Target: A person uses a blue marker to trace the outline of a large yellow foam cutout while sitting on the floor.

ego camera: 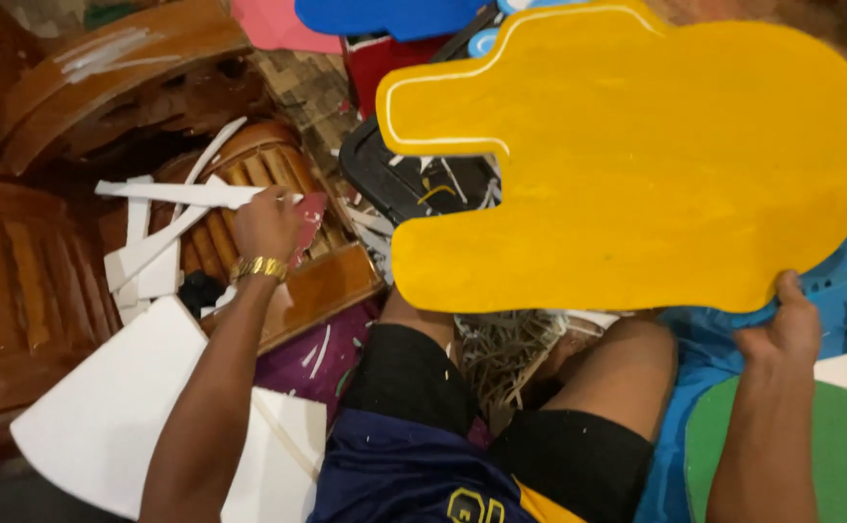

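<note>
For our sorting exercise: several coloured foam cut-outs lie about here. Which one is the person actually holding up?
The big yellow cut-out, gripped at its lower edge by the right hand. The blue, pink and green ones lie untouched.

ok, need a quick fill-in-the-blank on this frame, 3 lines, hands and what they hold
1. The right hand grips the lower edge of a big ____ foam cutout.
2. The left hand reaches onto the wooden chair among strips of ____ foam.
3. The left wrist wears a ____-coloured bracelet.

Missing words: yellow; white; gold
</note>
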